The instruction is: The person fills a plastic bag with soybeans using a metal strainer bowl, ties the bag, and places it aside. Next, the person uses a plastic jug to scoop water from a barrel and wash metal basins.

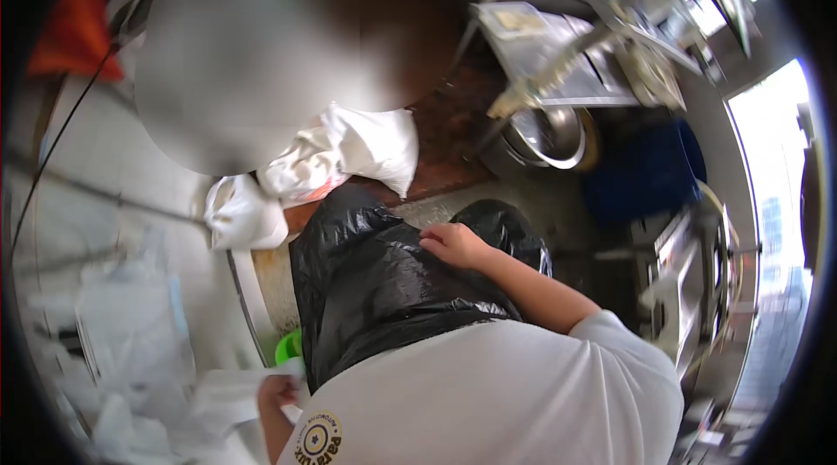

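My right hand (455,244) hangs over the black plastic covering (384,282) on my lap, its fingers curled together; whether anything is inside them is too small to tell. Down at the lower left, my left hand (279,389) is at the edge of white plastic sheeting (231,391), its fingers curled and partly hidden, so I cannot tell what it grips. Just above that hand is a bright green container (289,346). White sacks (375,147) lie beyond my knees, and a smaller white bag (244,214) stands left of them.
A metal rack with a tray (558,51) stands at the upper right. Below it are a steel pot (547,138) and a blue barrel (645,173). Clear plastic bags (131,317) lie at the left. A large blurred area hides the upper left.
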Motion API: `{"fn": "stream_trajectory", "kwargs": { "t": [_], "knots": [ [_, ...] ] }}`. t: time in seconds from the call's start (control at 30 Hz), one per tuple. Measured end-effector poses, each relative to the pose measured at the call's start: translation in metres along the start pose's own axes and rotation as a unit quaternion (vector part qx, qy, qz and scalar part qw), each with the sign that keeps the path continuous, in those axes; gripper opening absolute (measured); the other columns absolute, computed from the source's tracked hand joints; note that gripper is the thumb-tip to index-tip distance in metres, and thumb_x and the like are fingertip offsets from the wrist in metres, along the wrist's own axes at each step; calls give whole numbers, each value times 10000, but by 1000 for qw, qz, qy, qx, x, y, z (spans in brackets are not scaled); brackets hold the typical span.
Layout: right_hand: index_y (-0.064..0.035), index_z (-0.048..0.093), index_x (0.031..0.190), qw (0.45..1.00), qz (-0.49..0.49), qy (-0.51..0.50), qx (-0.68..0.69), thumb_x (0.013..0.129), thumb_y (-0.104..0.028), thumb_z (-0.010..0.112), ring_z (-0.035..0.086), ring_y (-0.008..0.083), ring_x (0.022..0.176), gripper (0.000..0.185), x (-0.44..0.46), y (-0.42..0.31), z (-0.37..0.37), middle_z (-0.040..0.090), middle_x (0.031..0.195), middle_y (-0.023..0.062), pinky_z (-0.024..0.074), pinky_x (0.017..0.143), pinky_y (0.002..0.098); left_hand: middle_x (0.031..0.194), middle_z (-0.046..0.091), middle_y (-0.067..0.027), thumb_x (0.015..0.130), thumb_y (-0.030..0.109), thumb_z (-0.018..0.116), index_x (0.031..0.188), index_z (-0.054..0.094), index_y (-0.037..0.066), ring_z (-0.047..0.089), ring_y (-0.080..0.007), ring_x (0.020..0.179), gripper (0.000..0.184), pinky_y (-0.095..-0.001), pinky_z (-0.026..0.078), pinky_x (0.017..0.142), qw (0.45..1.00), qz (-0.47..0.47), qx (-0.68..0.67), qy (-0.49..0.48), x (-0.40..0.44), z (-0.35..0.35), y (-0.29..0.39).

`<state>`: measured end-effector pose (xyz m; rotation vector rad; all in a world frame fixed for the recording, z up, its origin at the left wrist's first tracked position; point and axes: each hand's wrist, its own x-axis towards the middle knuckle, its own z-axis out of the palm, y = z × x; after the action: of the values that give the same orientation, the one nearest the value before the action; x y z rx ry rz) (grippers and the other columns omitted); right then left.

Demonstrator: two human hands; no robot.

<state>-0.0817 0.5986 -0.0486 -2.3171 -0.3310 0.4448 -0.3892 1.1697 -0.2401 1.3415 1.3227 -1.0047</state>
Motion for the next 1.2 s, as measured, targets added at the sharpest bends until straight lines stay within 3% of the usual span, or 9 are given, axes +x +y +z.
{"fn": "stream_trajectory", "kwargs": {
  "t": [0.3,0.4,0.5,0.63,0.8,0.93,1.03,1.07,1.2],
  "knots": [
    [-29,710,1167,978,118,99,139,981,-325,662,725,303,1026,353,-41,-31,-15,757,1080,167,555,908,400,791,623,-22,950,234,584,939,664,53,582,-132,650,198,-313,466,547,858,455,196,-140,-138,196,343],
    [-24,686,1242,958,142,114,224,1017,-419,638,708,241,1056,458,-47,-24,-15,747,1130,140,547,932,380,938,679,-23,975,180,608,1089,688,9,602,-101,848,220,-284,505,788,774,490,255,-310,-215,292,355],
    [-34,633,1286,671,188,23,717,1027,-446,637,696,214,974,487,-59,-6,-15,716,1116,108,564,872,381,1089,699,-42,1009,155,606,1222,668,-7,614,-113,1010,275,-294,500,909,600,558,400,-411,-296,373,324],
    [-54,642,1138,709,143,199,661,1040,-214,623,676,149,862,189,-107,17,-47,688,990,56,558,753,323,1156,716,-97,1030,150,588,1303,632,-10,668,-159,1057,319,-321,528,932,520,539,470,-467,-328,420,306],
    [-54,629,1082,642,97,393,651,1057,-188,599,631,109,805,139,-181,68,-106,659,910,6,534,739,296,993,730,-95,1060,222,585,1181,653,-10,726,-177,856,271,-306,594,737,720,436,279,-463,-388,432,328],
    [-60,627,1086,665,51,352,657,1067,-213,590,605,75,813,158,-244,102,-147,652,916,-12,517,748,269,1096,707,-99,1037,330,649,1385,529,-22,657,-146,1011,509,-285,528,876,672,621,336,-224,-326,504,327],
    [-63,623,1091,742,26,281,608,1073,-229,592,602,51,808,170,-279,128,-163,649,918,-24,516,722,259,1269,678,-115,1012,373,682,1518,365,-26,633,-126,1104,718,-276,504,930,738,417,338,-410,-320,571,302],
    [-64,624,1085,735,22,278,618,1073,-236,596,599,51,808,175,-289,134,-168,650,922,-25,512,726,254,1179,696,-67,1009,332,684,1440,483,-4,634,-110,1018,582,-261,501,888,722,340,328,-506,-318,593,293],
    [-47,628,1135,771,55,286,567,1052,-263,632,614,76,859,232,-339,171,-193,671,962,-7,520,771,276,993,694,-6,1004,273,671,1167,676,35,612,-105,869,289,-257,488,782,687,393,458,-404,-312,645,288]
  ]
}}
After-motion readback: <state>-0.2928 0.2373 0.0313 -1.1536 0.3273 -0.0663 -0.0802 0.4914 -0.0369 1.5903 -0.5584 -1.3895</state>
